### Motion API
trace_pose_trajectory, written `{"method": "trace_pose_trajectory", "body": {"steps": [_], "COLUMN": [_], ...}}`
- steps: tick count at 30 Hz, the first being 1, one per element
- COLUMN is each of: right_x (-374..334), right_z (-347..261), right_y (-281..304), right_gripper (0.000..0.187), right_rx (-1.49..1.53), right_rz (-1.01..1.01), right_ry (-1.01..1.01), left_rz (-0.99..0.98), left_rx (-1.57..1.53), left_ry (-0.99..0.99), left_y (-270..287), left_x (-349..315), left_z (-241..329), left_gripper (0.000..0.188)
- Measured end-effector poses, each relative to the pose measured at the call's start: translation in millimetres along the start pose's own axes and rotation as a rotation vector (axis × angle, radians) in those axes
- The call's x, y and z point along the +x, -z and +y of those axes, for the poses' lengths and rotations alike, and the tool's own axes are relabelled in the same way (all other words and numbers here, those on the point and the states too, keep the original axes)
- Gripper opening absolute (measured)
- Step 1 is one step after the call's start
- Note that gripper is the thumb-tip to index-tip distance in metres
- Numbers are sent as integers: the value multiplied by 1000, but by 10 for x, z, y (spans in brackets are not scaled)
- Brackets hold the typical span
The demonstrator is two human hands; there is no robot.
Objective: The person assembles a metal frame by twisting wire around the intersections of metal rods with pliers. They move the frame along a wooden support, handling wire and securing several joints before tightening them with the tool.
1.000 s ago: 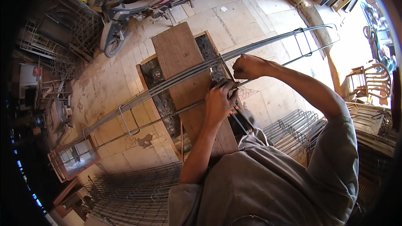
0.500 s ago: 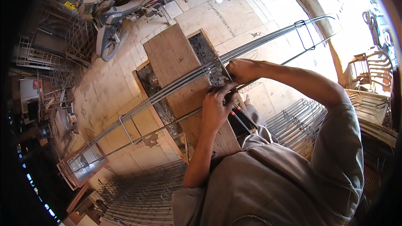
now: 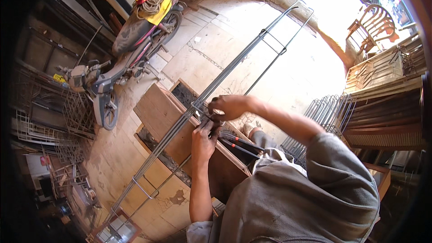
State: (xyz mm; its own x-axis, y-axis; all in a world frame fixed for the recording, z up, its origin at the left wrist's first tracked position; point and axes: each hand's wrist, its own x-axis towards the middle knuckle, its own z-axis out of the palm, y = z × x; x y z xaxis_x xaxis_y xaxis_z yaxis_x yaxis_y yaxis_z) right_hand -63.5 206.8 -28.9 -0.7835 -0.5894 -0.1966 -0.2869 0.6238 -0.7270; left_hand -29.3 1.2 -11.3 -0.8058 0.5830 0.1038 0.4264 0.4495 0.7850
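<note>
A long cage of thin steel bars [image 3: 231, 66] runs slantwise from lower left to upper right, with square wire stirrups [image 3: 273, 40] around it. It rests across a wooden bench [image 3: 157, 108] with a broad plank top. Both my hands meet at the cage's near side, by a stirrup over the bench. My left hand [image 3: 204, 141] is closed, its fingers pinching at the stirrup's near corner. Just beyond it, my right hand [image 3: 230, 108] has curled fingers; whatever they pinch is too small to make out. Beside my knee lies a cutting tool with dark, red-banded handles [image 3: 239, 140].
At the upper left stands a motorbike [image 3: 128, 74] with rope on a yellow cloth [image 3: 155, 6]. Bundled bent steel bars [image 3: 326, 108] lie at my right. A wooden chair [image 3: 375, 27] stands far right. A glazed frame [image 3: 118, 230] lies near the cage's lower end.
My view has turned, so the cage looks steeper and more of the motorbike shows. My right hand has come away from the upper bars and nearer the left hand. The left still pinches.
</note>
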Motion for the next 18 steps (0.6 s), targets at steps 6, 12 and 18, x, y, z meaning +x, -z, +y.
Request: {"method": "trace_pose_trajectory", "body": {"steps": [6, 12, 18], "right_x": [-970, -462, -297], "right_z": [-625, -190, -292], "right_y": [-837, -1075, -1205], "right_gripper": [22, 33, 29], "right_rx": [140, 645, 766], "right_rz": [883, 1064, 931], "right_ry": [-145, -119, -96], "left_rz": [21, -8, -14], "left_rx": [12, 7, 15], "left_ry": [-52, 24, 25], "left_y": [35, 93, 64], "left_x": [-46, -33, -14], "left_z": [-15, 33, 57], "left_gripper": [16, 19, 18]}}
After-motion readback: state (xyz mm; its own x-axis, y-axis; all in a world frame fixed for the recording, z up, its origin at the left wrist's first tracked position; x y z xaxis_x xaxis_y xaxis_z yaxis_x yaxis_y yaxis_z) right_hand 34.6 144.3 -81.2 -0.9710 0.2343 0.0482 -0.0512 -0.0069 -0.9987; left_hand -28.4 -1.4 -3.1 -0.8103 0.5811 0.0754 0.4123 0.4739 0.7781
